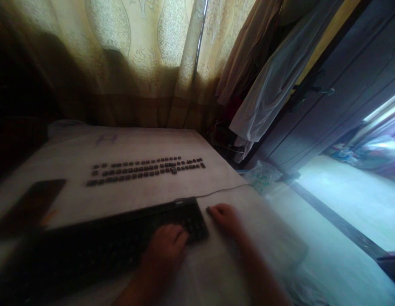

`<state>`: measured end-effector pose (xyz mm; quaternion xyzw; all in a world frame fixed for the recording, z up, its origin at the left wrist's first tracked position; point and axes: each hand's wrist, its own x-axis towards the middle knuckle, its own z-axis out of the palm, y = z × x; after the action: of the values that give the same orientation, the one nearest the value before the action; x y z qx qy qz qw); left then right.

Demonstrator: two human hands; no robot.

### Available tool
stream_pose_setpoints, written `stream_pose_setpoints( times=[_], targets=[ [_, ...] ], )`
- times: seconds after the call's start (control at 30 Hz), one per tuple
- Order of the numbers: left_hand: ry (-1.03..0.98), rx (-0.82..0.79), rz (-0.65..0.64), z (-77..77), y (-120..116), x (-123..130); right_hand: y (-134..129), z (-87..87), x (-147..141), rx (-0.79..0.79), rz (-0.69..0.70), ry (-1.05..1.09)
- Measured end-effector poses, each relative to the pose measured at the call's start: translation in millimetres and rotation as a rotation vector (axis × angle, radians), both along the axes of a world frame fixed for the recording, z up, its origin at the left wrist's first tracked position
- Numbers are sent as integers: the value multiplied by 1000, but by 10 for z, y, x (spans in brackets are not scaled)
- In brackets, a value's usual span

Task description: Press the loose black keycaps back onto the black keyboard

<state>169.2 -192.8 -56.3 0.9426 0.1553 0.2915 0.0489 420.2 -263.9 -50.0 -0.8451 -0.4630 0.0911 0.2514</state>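
A black keyboard [121,238] lies at a slant across the near side of the table, its left part blurred. My left hand [170,238] rests over its right end, fingers curled down and together against the keys; what they grip, if anything, is hidden. Just off the keyboard's right edge, my right hand [224,216] is closed, with a small dark keycap [208,209] at its fingertips, low over the cloth. Farther back, loose black keycaps [140,174] are laid out in three long rows.
A white cloth covers the table [172,144]. At left lies a dark flat object [35,202], blurred. The keyboard's cable [223,190] runs off the right edge, near a clear plastic bag [264,176]. Curtains [143,46] hang behind; a door [328,85] stands at right.
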Motion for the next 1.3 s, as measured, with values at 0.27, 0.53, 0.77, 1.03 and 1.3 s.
stream_pose_setpoints(
  times=[0.27, 0.53, 0.77, 1.03, 1.3],
  targets=[
    [5, 5, -1, -1, -4, -6, -69, -96, 67, 115, 44, -11],
    [18, -30, -4, 46, 2, 14, -95, -2, 93, 184, 359, 34],
    [24, -33, -10, 36, 2, 5, -68, 82, 78, 160, 437, 18],
    [39, -38, 4, 86, -7, -4, -111, 98, 55, 149, 462, 2],
    [27, -23, -5, 87, -3, 8, -145, 78, 16, 108, 402, 16]
  ],
)
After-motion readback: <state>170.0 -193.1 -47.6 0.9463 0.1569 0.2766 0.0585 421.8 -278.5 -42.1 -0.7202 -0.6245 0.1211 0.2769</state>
